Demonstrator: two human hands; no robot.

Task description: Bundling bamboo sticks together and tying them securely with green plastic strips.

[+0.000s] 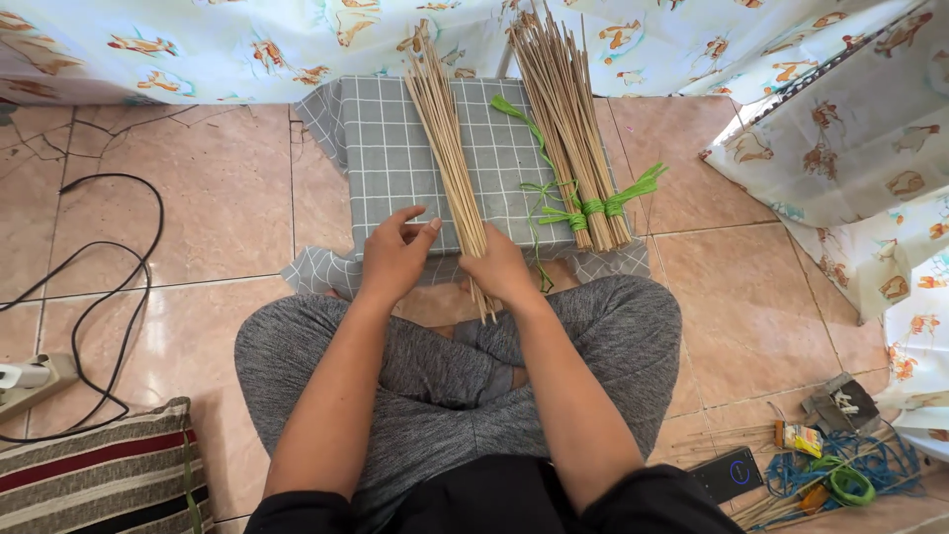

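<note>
R hand (501, 269) was wrapped shut round the lower end of a loose bundle of thin bamboo sticks (447, 138), a few stick ends poking out below the fist toward the lap. L hand (395, 255) sat just left of that grip, fingers curled w/ thumb and forefinger tips pinched near the bundle's edge; couldn't tell if it actually held a stick or only touched. Both hands were over the near edge of a grey checked cushion (386, 158), w/ crossed legs in grey trousers (613, 336) right beneath the grip. From the fist the loose bundle ran up and slightly left across the cushion. Just right of the grip lay a second, thicker stick bundle tied w/ green plastic strips (593, 209), more green strip trailing between the two bundles. Further out: black cable (138, 287) on the tiled floor far left, striped pillow (94, 475) near-left, dark phone (727, 473) and blue cord tangle (880, 465) lower right. Patterned curtain (247, 44) hung beyond the cushion.
</note>
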